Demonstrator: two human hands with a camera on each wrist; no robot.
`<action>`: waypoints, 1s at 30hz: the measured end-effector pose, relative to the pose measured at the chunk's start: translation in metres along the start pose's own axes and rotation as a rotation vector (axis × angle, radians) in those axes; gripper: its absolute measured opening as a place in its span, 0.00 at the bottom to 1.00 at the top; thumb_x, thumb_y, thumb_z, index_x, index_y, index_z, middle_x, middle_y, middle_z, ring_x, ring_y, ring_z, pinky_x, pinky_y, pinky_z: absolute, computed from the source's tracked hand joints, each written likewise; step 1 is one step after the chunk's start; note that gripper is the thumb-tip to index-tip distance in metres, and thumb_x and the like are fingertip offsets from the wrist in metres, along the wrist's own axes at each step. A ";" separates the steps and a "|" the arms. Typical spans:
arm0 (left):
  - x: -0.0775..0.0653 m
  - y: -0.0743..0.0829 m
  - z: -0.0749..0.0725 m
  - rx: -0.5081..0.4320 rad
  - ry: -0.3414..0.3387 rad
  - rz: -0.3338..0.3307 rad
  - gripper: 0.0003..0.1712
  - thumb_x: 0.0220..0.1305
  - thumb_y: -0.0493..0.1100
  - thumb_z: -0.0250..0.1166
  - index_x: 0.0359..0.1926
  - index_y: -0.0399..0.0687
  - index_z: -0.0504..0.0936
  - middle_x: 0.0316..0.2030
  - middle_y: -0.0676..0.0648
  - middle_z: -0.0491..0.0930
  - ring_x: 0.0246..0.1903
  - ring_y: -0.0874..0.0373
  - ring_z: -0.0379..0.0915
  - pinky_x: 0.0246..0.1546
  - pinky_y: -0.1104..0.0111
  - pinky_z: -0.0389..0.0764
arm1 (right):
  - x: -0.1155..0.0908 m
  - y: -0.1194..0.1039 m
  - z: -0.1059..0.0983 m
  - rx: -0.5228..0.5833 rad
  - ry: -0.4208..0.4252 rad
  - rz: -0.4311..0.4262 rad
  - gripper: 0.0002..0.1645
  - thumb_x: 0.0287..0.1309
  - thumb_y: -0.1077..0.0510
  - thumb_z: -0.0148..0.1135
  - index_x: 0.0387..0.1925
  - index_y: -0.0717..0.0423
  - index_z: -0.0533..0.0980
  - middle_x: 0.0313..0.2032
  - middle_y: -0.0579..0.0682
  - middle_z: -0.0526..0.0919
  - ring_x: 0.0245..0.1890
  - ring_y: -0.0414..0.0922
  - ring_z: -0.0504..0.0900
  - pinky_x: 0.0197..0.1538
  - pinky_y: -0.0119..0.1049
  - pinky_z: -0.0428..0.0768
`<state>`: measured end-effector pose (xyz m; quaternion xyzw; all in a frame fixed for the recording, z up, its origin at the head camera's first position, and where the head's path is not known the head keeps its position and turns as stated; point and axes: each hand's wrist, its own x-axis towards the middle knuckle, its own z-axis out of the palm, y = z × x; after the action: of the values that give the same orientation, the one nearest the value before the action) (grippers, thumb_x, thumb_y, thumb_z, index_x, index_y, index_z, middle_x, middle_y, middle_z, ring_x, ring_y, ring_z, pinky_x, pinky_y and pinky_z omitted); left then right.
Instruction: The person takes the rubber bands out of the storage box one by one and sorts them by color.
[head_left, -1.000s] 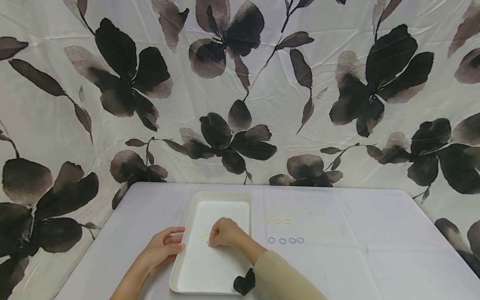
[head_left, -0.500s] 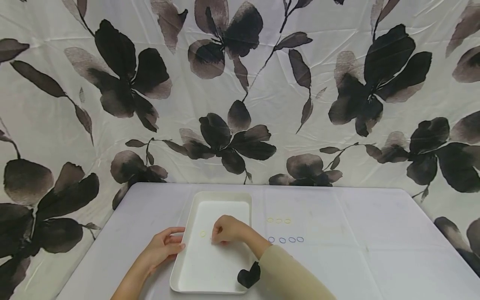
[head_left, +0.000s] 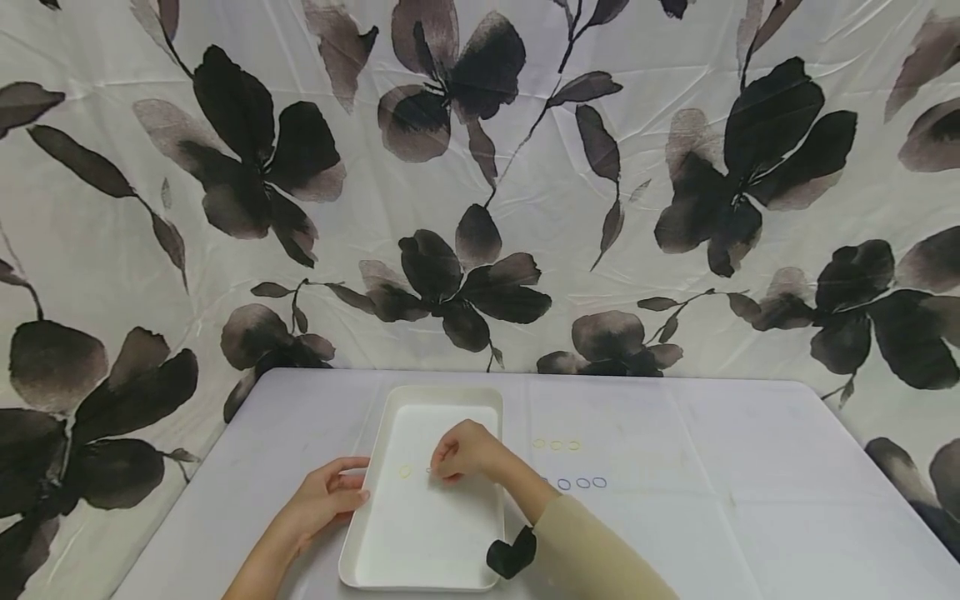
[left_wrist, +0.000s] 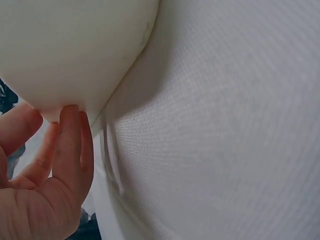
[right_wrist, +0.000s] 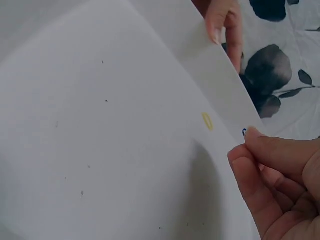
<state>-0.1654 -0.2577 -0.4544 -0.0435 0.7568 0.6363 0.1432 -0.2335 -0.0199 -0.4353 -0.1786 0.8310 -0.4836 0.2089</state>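
My right hand (head_left: 467, 450) is over the white tray (head_left: 375, 533). Its thumb and forefinger pinch a small thin blue loop, like a rubber band (right_wrist: 244, 132), which is mostly hidden by the fingertips. To the left of that hand, a yellow rubber band (head_left: 405, 472) lies flat on the tray floor. At the tray's left side, my left hand (head_left: 318, 502) holds the rim, thumb over the edge and fingers against the outer wall. The left wrist view shows these fingers (left_wrist: 70, 140) touching the tray's outside.
On the white tablecloth (head_left: 675, 533) right of the tray lie a row of yellow rubber bands (head_left: 556, 445) and a row of blue rubber bands (head_left: 583, 483). My right forearm partly covers the blue row's left end. A flower-patterned cloth (head_left: 600, 208) hangs behind the table.
My right hand has moved a little right and away from me, off from the yellow rubber band, with the blue band between its fingertips. My left hand stays at the rim.
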 end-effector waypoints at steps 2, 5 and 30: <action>0.000 0.000 0.000 -0.005 -0.006 0.000 0.36 0.56 0.29 0.63 0.64 0.28 0.59 0.45 0.38 0.77 0.39 0.51 0.78 0.38 0.60 0.80 | -0.002 0.000 -0.002 -0.006 0.005 -0.002 0.03 0.45 0.70 0.67 0.23 0.62 0.81 0.15 0.49 0.79 0.17 0.40 0.78 0.25 0.30 0.77; 0.000 -0.001 -0.001 -0.014 -0.021 0.002 0.36 0.56 0.29 0.63 0.64 0.28 0.58 0.45 0.38 0.77 0.39 0.51 0.78 0.39 0.60 0.80 | -0.004 0.001 -0.004 -0.004 0.007 -0.003 0.03 0.45 0.69 0.68 0.24 0.62 0.81 0.15 0.48 0.80 0.17 0.41 0.79 0.25 0.31 0.78; 0.000 -0.002 -0.001 -0.024 -0.008 0.005 0.36 0.56 0.29 0.63 0.63 0.28 0.59 0.46 0.38 0.78 0.40 0.52 0.78 0.38 0.61 0.80 | -0.024 0.014 -0.032 0.168 0.045 -0.061 0.05 0.48 0.67 0.68 0.29 0.66 0.81 0.22 0.51 0.82 0.21 0.40 0.79 0.28 0.35 0.81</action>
<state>-0.1651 -0.2586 -0.4565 -0.0410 0.7485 0.6460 0.1440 -0.2309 0.0218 -0.4288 -0.1745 0.7863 -0.5616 0.1894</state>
